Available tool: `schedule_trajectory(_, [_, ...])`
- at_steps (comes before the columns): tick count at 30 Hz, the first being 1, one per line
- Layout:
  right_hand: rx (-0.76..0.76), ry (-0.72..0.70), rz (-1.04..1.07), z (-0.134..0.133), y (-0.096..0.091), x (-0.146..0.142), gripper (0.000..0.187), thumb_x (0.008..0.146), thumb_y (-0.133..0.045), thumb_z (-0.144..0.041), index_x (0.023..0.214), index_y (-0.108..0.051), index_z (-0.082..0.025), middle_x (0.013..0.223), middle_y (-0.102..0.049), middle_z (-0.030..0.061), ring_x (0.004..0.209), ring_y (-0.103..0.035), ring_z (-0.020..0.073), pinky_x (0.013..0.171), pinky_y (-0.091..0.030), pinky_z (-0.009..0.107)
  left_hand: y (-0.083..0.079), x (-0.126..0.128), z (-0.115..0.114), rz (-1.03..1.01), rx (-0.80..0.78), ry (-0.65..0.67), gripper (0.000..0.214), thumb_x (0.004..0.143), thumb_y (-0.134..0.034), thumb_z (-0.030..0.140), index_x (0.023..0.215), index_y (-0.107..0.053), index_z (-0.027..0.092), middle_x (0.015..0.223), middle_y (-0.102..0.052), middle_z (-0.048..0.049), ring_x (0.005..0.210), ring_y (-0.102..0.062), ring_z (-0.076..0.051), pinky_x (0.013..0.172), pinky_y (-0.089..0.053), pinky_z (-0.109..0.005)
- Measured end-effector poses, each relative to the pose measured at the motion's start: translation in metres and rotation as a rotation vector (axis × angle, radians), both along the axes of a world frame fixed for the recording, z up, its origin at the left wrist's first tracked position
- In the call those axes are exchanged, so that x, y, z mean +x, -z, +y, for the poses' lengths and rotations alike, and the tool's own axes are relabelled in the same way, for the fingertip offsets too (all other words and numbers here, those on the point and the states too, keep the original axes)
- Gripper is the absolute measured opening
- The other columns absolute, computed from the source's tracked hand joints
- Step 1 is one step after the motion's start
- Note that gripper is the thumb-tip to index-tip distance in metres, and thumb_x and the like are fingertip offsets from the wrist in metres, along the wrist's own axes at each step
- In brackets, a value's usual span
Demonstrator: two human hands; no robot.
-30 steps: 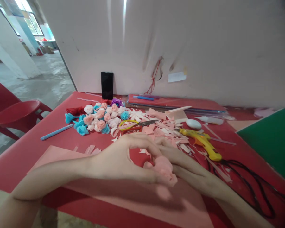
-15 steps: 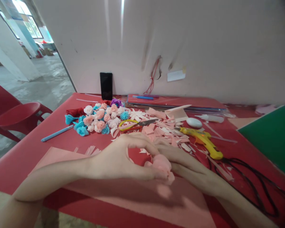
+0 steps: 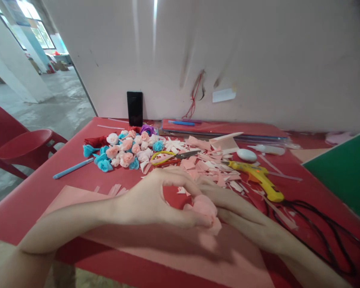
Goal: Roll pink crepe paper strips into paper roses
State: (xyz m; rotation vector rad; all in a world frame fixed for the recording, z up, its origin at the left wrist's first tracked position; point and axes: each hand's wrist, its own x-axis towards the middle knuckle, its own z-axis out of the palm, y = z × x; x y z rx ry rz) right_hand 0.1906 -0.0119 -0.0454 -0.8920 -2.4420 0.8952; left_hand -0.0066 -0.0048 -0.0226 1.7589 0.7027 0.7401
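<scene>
A pink paper flower (image 3: pixel 204 206) with ruffled petals is held above the table, over a large pink paper sheet (image 3: pixel 156 244). My left hand (image 3: pixel 147 204) grips its left side, thumb below and fingers curved over the top, leaving a round gap through which the red table shows. From the right, my right hand (image 3: pixel 243 214) closes on the flower's far side. Its fingertips are partly hidden behind the flower and my left fingers. Pink and white paper scraps (image 3: pixel 207 162) lie just beyond both hands.
Finished paper flowers (image 3: pixel 126 152) are heaped at left, beside a blue pen (image 3: pixel 73 168). Yellow-handled scissors (image 3: pixel 168 157) rest on the scraps. A yellow glue gun (image 3: pixel 259 178) with a black cord lies right, near a green board (image 3: pixel 345 172). A phone (image 3: pixel 135 108) leans on the wall.
Both hands stay almost still on the pink paper flower. The whole view has shifted very slightly.
</scene>
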Motion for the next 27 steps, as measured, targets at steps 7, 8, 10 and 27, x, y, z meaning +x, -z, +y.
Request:
schedule_trajectory(7, [0.049, -0.011, 0.12, -0.005, -0.01, 0.0, 0.045, 0.094, -0.017, -0.049, 0.063, -0.038, -0.025, 0.068, -0.049, 0.0001, 0.073, -0.052, 0.0162, 0.068, -0.05, 0.029, -0.003, -0.001, 0.001, -0.1, -0.073, 0.092, 0.006, 0.074, -0.067, 0.019, 0.072, -0.063, 0.015, 0.078, -0.063, -0.0003, 0.08, -0.057, -0.012, 0.08, -0.044, -0.024])
schedule_trajectory(8, [0.056, 0.003, 0.11, -0.005, -0.011, -0.001, 0.046, 0.094, -0.017, -0.05, 0.062, -0.038, -0.025, 0.067, -0.049, -0.0001, 0.072, -0.052, 0.0159, 0.068, -0.05, 0.029, -0.003, -0.001, 0.001, -0.119, -0.081, 0.113, 0.005, 0.076, -0.064, 0.019, 0.073, -0.063, 0.015, 0.078, -0.062, -0.0003, 0.08, -0.057, -0.011, 0.081, -0.044, -0.024])
schedule_trajectory(10, [0.066, 0.006, 0.107, -0.004, -0.011, -0.002, 0.047, 0.094, -0.016, -0.05, 0.061, -0.039, -0.024, 0.065, -0.049, -0.0003, 0.069, -0.052, 0.0156, 0.066, -0.051, 0.029, -0.003, -0.001, 0.002, -0.138, -0.099, 0.124, 0.006, 0.078, -0.063, 0.018, 0.073, -0.064, 0.015, 0.076, -0.062, 0.0001, 0.079, -0.057, -0.011, 0.081, -0.043, -0.024])
schedule_trajectory(27, [0.084, -0.059, 0.129, -0.001, -0.003, 0.003, 0.044, 0.093, -0.024, -0.049, 0.07, -0.055, -0.027, 0.072, -0.058, 0.0023, 0.073, -0.059, 0.018, 0.076, -0.052, 0.035, -0.002, 0.001, 0.002, -0.147, -0.174, 0.093, 0.007, 0.077, -0.059, 0.009, 0.073, -0.057, 0.015, 0.075, -0.058, 0.0016, 0.074, -0.055, -0.008, 0.075, -0.045, -0.021])
